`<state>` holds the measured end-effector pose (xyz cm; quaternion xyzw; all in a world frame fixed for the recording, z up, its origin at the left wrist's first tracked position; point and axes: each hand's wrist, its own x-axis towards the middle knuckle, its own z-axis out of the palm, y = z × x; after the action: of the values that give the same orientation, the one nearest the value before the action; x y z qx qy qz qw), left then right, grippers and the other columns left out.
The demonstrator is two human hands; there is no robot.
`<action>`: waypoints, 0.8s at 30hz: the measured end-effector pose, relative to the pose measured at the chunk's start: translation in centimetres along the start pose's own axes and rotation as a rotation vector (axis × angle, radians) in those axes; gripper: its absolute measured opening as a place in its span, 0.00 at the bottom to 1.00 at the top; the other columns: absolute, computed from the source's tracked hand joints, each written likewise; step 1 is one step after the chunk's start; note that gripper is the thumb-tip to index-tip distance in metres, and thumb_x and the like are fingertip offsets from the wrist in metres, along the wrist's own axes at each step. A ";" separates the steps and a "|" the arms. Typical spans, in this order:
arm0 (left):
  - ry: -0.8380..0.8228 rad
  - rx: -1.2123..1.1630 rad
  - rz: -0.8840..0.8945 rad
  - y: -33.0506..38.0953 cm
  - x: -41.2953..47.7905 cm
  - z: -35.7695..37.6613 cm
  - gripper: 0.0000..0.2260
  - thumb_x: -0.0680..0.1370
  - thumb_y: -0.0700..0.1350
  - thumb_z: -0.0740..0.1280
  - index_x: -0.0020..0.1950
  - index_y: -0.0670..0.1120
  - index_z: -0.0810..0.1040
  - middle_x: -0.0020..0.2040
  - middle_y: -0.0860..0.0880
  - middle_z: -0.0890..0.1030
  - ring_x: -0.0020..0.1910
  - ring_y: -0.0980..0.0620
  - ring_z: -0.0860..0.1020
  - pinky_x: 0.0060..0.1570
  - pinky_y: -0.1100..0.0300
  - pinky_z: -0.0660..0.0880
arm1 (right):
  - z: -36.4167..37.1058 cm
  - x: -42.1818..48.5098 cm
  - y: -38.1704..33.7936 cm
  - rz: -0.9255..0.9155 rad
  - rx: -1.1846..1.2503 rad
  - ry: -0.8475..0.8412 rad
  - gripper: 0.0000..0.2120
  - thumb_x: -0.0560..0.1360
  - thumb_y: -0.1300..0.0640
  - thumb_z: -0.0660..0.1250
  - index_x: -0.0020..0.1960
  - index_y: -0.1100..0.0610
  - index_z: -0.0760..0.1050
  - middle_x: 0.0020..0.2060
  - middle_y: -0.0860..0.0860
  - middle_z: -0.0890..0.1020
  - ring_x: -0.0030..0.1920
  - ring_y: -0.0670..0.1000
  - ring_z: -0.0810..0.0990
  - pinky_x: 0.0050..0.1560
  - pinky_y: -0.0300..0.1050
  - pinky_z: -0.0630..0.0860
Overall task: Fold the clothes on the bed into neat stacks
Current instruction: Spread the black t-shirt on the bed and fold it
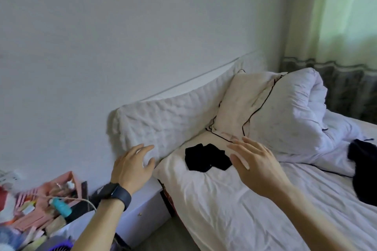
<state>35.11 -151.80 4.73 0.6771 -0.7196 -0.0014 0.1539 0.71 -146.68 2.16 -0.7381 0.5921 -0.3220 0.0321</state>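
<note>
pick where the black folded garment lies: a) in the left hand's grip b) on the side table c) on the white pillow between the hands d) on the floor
c: the black folded garment lies on the white pillow, between the open left hand and right hand.

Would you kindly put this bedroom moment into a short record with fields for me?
left hand: open, holds nothing, in front of the headboard cushion
right hand: open, holds nothing, just right of the black piece
black piece: small, lies on white bedding between the hands
dark garment: crumpled, at the right edge, partly cut off
duvet: bundled near the head of the bed
watch: on the left wrist
</note>
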 end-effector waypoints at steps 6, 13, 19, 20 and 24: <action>-0.228 -0.014 0.024 -2.5 11.8 9.1 0.19 0.81 0.56 0.60 0.73 0.60 0.71 0.74 0.56 0.69 0.71 0.53 0.70 0.68 0.52 0.69 | 9.3 5.7 4.5 0.205 0.044 -0.088 0.18 0.83 0.47 0.61 0.71 0.45 0.76 0.70 0.43 0.77 0.77 0.50 0.66 0.74 0.53 0.67; -0.555 -0.059 0.069 -5.1 20.5 22.3 0.20 0.81 0.56 0.60 0.73 0.60 0.70 0.73 0.56 0.71 0.68 0.51 0.72 0.64 0.56 0.71 | 21.8 8.8 7.4 0.441 0.060 -0.318 0.18 0.84 0.43 0.58 0.73 0.41 0.73 0.72 0.40 0.73 0.78 0.47 0.62 0.75 0.46 0.60; -0.927 0.025 0.134 -8.1 28.7 34.4 0.20 0.82 0.57 0.58 0.74 0.58 0.68 0.73 0.52 0.70 0.70 0.48 0.70 0.65 0.50 0.71 | 32.5 13.1 11.0 0.692 0.020 -0.579 0.20 0.85 0.43 0.52 0.75 0.41 0.68 0.74 0.38 0.71 0.79 0.49 0.60 0.77 0.47 0.59; -0.969 0.051 0.146 -8.7 30.1 36.0 0.20 0.81 0.57 0.58 0.74 0.58 0.68 0.73 0.51 0.70 0.70 0.47 0.70 0.65 0.49 0.71 | 34.0 13.8 11.6 0.754 0.017 -0.604 0.20 0.85 0.43 0.51 0.75 0.41 0.69 0.73 0.38 0.72 0.79 0.49 0.61 0.77 0.47 0.60; -1.038 0.173 0.251 -10.5 36.2 41.4 0.22 0.81 0.54 0.59 0.76 0.56 0.66 0.79 0.48 0.59 0.77 0.45 0.59 0.71 0.47 0.63 | 39.7 15.7 14.4 0.977 0.001 -0.711 0.20 0.85 0.44 0.50 0.72 0.43 0.72 0.68 0.43 0.78 0.72 0.50 0.70 0.69 0.48 0.68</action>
<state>34.77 -196.49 -29.02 0.5066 -0.7738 -0.2582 -0.2791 10.24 -178.19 -28.51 -0.4429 0.8155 -0.0038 0.3726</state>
